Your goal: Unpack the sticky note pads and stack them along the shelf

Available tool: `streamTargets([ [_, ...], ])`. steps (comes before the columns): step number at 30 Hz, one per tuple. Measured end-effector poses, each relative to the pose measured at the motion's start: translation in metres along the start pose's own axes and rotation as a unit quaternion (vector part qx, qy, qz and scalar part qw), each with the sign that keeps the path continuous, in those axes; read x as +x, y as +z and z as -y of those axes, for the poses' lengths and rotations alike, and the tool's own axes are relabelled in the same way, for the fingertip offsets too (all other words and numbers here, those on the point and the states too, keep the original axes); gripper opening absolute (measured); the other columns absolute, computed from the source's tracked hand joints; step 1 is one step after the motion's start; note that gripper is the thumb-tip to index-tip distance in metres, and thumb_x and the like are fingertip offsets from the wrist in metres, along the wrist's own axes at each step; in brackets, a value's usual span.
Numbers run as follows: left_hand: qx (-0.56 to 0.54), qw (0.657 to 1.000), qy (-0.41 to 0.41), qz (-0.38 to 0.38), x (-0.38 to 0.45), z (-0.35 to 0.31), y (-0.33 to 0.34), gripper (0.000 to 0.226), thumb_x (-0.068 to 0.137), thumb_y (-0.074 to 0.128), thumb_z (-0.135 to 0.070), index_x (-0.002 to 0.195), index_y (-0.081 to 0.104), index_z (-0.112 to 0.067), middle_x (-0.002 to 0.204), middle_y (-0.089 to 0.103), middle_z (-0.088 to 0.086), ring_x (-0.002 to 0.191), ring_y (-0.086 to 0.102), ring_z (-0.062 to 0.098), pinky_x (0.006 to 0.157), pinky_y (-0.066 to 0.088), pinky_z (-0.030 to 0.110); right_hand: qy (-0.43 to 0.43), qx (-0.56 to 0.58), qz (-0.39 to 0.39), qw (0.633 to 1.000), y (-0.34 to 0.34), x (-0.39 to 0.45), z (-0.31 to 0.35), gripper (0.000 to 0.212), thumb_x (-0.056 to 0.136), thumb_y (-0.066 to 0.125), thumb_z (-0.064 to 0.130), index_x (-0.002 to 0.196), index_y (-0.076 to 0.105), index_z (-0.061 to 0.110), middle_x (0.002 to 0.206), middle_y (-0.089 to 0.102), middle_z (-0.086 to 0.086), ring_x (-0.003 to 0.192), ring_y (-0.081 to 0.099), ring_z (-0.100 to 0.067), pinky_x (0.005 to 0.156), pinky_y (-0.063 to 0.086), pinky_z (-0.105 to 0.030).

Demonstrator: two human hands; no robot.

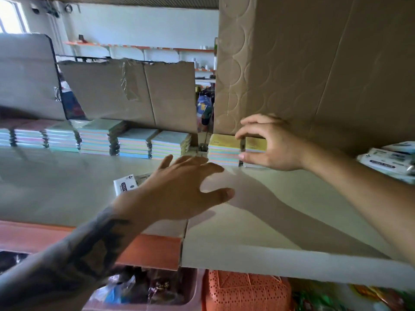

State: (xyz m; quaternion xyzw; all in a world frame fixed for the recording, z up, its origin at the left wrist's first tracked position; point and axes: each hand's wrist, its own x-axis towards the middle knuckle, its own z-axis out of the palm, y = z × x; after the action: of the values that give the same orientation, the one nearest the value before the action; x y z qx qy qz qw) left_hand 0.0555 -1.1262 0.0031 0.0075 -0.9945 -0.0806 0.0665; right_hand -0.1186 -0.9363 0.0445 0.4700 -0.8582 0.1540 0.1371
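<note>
Sticky note pads (224, 150) stacked at the back of the shelf (258, 221), hard against the tall cardboard box (314, 63), with the right hand (271, 144) pinching a second stack (256, 145) top and bottom just right of them. Left hand (179, 194) spread flat and holding nothing, hovering in front of that box. Best to slide the held stack flush to its neighbour, keep edges square, and steady the first stack with the free palm.
</note>
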Motion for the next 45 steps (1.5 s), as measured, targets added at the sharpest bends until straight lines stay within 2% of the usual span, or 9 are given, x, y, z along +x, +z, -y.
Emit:
streamTargets([
  [5,-0.021,0.998,-0.057,-0.022,-0.034,0.074,-0.016,0.092,0.064,0.037,-0.102,0.143,0.040,-0.055,0.147,0.048,-0.025,0.135,0.046,0.009,0.114,0.033,0.039,-0.053,0.028,0.021,0.998,0.014,-0.002,0.067,0.045,0.076,0.064,0.059,0.116,0.069,0.038,0.131,0.057,0.013,0.126,0.049,-0.010,0.112,0.034,-0.037],
  [13,-0.073,0.995,-0.064,-0.015,-0.058,0.126,-0.011,0.121,0.035,0.039,-0.109,0.142,0.037,-0.053,0.134,0.060,-0.015,0.121,0.056,0.013,0.100,0.038,0.033,-0.058,0.052,0.094,0.993,0.065,0.006,0.137,0.044,0.083,0.071,0.055,0.123,0.064,0.039,0.127,0.058,0.013,0.125,0.050,-0.011,0.109,0.039,-0.043],
  [16,-0.103,0.991,-0.055,-0.057,-0.059,0.127,-0.010,0.103,0.047,0.045,-0.093,0.140,0.039,-0.049,0.126,0.062,-0.011,0.115,0.059,0.018,0.096,0.042,0.034,-0.045,0.077,0.109,0.990,0.075,0.005,0.151,0.043,0.083,0.075,0.047,0.124,0.064,0.038,0.124,0.059,0.014,0.122,0.052,-0.010,0.106,0.042,-0.038],
  [22,-0.187,0.976,-0.050,-0.097,-0.060,0.131,-0.008,0.084,0.054,0.057,-0.086,0.128,0.042,-0.049,0.097,0.067,-0.014,0.094,0.065,0.018,0.088,0.051,0.038,-0.041,0.114,0.075,0.990,0.083,-0.001,0.168,0.041,0.085,0.079,0.032,0.124,0.068,0.027,0.122,0.063,0.009,0.115,0.055,-0.005,0.101,0.043,-0.024],
  [27,-0.242,0.964,-0.018,-0.114,-0.064,0.131,-0.004,0.074,0.058,0.057,-0.085,0.121,0.043,-0.049,0.091,0.069,-0.014,0.092,0.066,0.016,0.090,0.052,0.042,-0.057,0.097,-0.029,0.993,0.096,-0.007,0.167,0.030,0.085,0.073,0.021,0.115,0.071,0.025,0.110,0.067,0.009,0.102,0.065,-0.011,0.086,0.053,-0.039],
  [32,-0.367,0.927,-0.003,-0.079,-0.064,0.138,-0.001,0.084,0.054,0.063,-0.094,0.127,0.053,-0.054,0.114,0.070,-0.010,0.104,0.068,0.002,0.095,0.056,0.037,-0.048,0.142,-0.094,0.984,0.094,-0.011,0.163,0.013,0.094,0.071,0.029,0.107,0.071,0.029,0.098,0.071,0.013,0.093,0.068,-0.006,0.081,0.053,-0.038],
  [36,-0.299,0.947,0.020,-0.115,-0.060,0.141,0.003,0.079,0.064,0.065,-0.087,0.131,0.054,-0.047,0.114,0.071,-0.016,0.109,0.065,0.002,0.096,0.052,0.034,0.018,0.218,-0.118,0.969,0.090,-0.013,0.157,0.019,0.095,0.067,0.039,0.106,0.072,0.024,0.089,0.072,0.011,0.083,0.069,-0.008,0.078,0.054,-0.038],
  [40,-0.280,0.946,0.001,-0.162,-0.058,0.142,0.002,0.049,0.076,0.062,-0.072,0.109,0.063,-0.034,0.101,0.071,-0.017,0.098,0.067,0.003,0.091,0.052,0.039,0.024,0.297,-0.100,0.949,0.087,-0.013,0.161,0.020,0.095,0.063,0.040,0.098,0.069,0.022,0.080,0.068,-0.001,0.079,0.066,-0.030,0.072,0.051,-0.047],
  [45,-0.379,0.907,0.019,-0.185,-0.062,0.136,-0.004,0.030,0.082,0.069,-0.043,0.085,0.067,-0.014,0.086,0.076,-0.005,0.084,0.069,0.002,0.082,0.050,0.040,0.023,0.323,-0.092,0.942,0.087,-0.013,0.164,0.020,0.095,0.064,0.042,0.097,0.064,0.023,0.080,0.067,-0.003,0.074,0.064,-0.023,0.068,0.048,-0.041],
])
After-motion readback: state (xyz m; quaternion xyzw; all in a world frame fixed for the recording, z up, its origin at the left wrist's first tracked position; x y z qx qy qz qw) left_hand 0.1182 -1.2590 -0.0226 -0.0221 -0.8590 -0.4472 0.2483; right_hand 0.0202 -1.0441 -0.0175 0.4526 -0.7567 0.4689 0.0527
